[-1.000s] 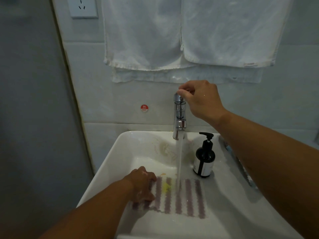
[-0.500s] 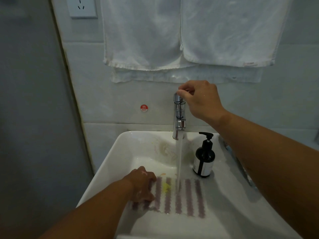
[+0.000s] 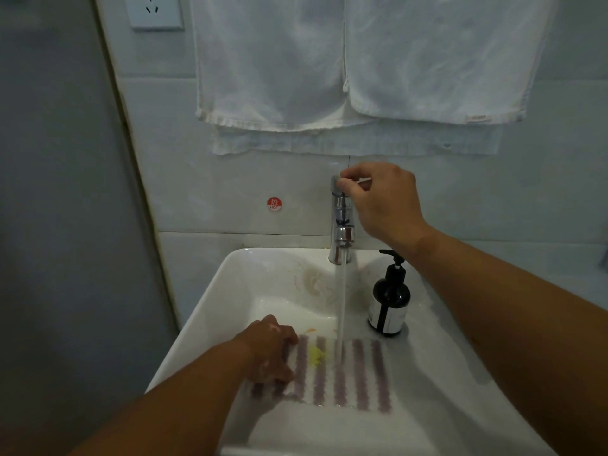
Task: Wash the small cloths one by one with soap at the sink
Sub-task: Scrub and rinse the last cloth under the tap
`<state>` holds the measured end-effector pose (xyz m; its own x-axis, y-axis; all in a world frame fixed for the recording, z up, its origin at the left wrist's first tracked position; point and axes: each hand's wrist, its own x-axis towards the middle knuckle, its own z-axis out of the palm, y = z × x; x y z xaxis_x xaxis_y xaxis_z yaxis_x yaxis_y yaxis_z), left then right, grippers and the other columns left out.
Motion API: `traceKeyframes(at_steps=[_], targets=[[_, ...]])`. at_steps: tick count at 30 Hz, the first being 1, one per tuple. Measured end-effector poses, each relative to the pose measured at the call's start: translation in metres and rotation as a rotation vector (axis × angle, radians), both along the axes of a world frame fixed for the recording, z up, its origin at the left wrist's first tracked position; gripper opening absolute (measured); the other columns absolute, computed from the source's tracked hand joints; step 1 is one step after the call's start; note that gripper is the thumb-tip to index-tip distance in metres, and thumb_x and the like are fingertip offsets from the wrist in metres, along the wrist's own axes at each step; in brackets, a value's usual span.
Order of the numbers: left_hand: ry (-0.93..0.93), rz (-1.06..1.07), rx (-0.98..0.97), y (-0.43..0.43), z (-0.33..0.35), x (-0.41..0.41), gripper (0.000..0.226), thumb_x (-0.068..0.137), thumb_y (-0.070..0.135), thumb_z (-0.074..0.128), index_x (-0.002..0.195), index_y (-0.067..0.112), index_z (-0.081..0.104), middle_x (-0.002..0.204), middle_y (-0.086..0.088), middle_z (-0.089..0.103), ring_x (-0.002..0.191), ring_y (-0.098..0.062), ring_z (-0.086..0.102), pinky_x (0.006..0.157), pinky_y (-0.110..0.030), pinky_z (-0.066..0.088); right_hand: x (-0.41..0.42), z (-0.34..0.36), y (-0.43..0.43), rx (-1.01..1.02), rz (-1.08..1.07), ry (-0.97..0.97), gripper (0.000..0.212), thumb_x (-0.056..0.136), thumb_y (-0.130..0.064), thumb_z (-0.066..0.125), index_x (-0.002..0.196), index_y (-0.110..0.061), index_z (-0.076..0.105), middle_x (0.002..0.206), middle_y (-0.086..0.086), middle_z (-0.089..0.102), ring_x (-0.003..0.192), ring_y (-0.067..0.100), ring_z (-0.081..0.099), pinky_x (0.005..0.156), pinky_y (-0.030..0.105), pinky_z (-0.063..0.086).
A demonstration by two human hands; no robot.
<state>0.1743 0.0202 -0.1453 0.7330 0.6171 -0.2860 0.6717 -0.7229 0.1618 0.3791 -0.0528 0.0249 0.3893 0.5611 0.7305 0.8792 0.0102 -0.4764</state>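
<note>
Purple-striped cloth (image 3: 345,373): flat in sink (image 3: 237,291), lower centre, under tap (image 3: 342,232) stream.
Left hand (image 3: 271,352): fingers curled onto cloth's left edge, gripping it.
Right hand (image 3: 383,200): fingers pinching tap handle, frame centre.
Soap (image 3: 390,299): bottle upright, right of stream.

My left hand (image 3: 269,352) covered the left edge of the striped cloth (image 3: 348,373) it held, so those stripes were lost beneath it. My right hand (image 3: 385,202), pinching the tap handle (image 3: 335,183), hid most of it. The hanging towels (image 3: 269,60) and the wall socket (image 3: 156,13) were cut off at the top, the sink (image 3: 237,284) at the bottom. The soap bottle (image 3: 390,301) had a label too dim to read, the towel tag (image 3: 476,118) print too small.
</note>
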Motion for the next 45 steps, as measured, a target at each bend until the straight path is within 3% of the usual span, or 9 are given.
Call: traceKeyframes(at_steps=[5, 10, 15, 23, 28, 35, 40, 42, 45], targets=[[-0.010, -0.005, 0.005, 0.000, 0.000, -0.001, 0.074, 0.084, 0.050, 0.076, 0.149, 0.033, 0.045, 0.140, -0.002, 0.039, 0.129, -0.026, 0.047, 0.108, -0.035, 0.044, -0.002, -0.011, -0.003, 0.015, 0.006, -0.009, 0.020, 0.095, -0.032, 0.069, 0.112, -0.024, 0.076, 0.107, -0.004, 0.071, 0.093, 0.012, 0.068, 0.093, 0.034, 0.057], [-0.007, -0.015, -0.001, 0.000, 0.001, -0.001, 0.073, 0.084, 0.050, 0.075, 0.149, 0.033, 0.045, 0.141, -0.002, 0.040, 0.130, -0.027, 0.046, 0.109, -0.036, 0.044, 0.002, -0.008, -0.022, -0.092, 0.071, 0.006, 0.033, 0.095, -0.034, 0.068, 0.128, -0.029, 0.068, 0.123, -0.007, 0.067, 0.104, 0.006, 0.062, 0.094, 0.024, 0.053], [0.006, -0.017, -0.006, 0.002, 0.000, 0.000, 0.077, 0.082, 0.050, 0.078, 0.149, 0.032, 0.045, 0.141, -0.004, 0.038, 0.131, -0.027, 0.046, 0.109, -0.036, 0.044, 0.021, -0.052, -0.073, -0.010, 0.007, 0.200, 0.050, 0.090, -0.029, 0.074, 0.137, -0.026, 0.055, 0.127, -0.009, 0.060, 0.114, 0.009, 0.057, 0.096, 0.031, 0.052], [-0.003, -0.013, 0.001, 0.002, -0.002, 0.000, 0.077, 0.080, 0.051, 0.079, 0.147, 0.032, 0.046, 0.139, -0.003, 0.040, 0.127, -0.026, 0.050, 0.106, -0.035, 0.046, 0.046, -0.129, -0.080, -0.417, -0.024, 0.554, 0.085, 0.076, -0.031, 0.088, 0.145, -0.021, 0.040, 0.131, 0.000, 0.054, 0.119, 0.019, 0.055, 0.091, 0.030, 0.044], [-0.024, -0.012, -0.009, 0.001, -0.002, -0.002, 0.076, 0.081, 0.051, 0.079, 0.147, 0.033, 0.046, 0.139, -0.001, 0.040, 0.127, -0.026, 0.049, 0.106, -0.033, 0.045, 0.046, -0.143, -0.062, -0.498, -0.003, 0.435, 0.062, 0.069, -0.028, 0.092, 0.116, -0.026, 0.052, 0.102, -0.011, 0.060, 0.099, 0.015, 0.061, 0.072, 0.023, 0.048], [-0.022, -0.011, -0.019, 0.003, -0.001, -0.001, 0.075, 0.080, 0.051, 0.079, 0.146, 0.032, 0.047, 0.140, -0.001, 0.039, 0.127, -0.026, 0.050, 0.105, -0.033, 0.046, 0.048, -0.152, -0.066, -0.506, 0.057, 0.365, 0.060, 0.076, -0.030, 0.087, 0.124, -0.033, 0.052, 0.110, -0.010, 0.063, 0.103, 0.014, 0.061, 0.085, 0.026, 0.049], [-0.032, -0.005, -0.022, 0.002, 0.001, -0.001, 0.075, 0.080, 0.050, 0.080, 0.145, 0.032, 0.048, 0.140, -0.001, 0.039, 0.126, -0.025, 0.050, 0.104, -0.032, 0.046, 0.035, -0.127, -0.075, -0.479, 0.176, 0.250, 0.056, 0.073, -0.031, 0.085, 0.118, -0.042, 0.053, 0.101, -0.012, 0.066, 0.090, 0.007, 0.064, 0.076, 0.022, 0.056], [-0.035, -0.002, -0.026, 0.002, 0.002, 0.000, 0.074, 0.080, 0.049, 0.081, 0.144, 0.031, 0.049, 0.140, -0.002, 0.039, 0.125, -0.026, 0.051, 0.104, -0.033, 0.046, 0.026, -0.118, -0.079, -0.544, 0.252, 0.232, 0.062, 0.073, -0.024, 0.083, 0.120, -0.046, 0.051, 0.102, -0.012, 0.065, 0.089, 0.006, 0.064, 0.074, 0.021, 0.057], [-0.032, 0.001, -0.030, 0.001, 0.002, -0.001, 0.074, 0.080, 0.049, 0.082, 0.144, 0.030, 0.049, 0.140, -0.002, 0.039, 0.125, -0.026, 0.051, 0.103, -0.034, 0.046, 0.013, -0.115, -0.087, -0.732, 0.350, 0.206, 0.096, 0.074, -0.021, 0.084, 0.145, -0.055, 0.028, 0.112, -0.012, 0.060, 0.092, 0.014, 0.068, 0.077, 0.022, 0.060]])
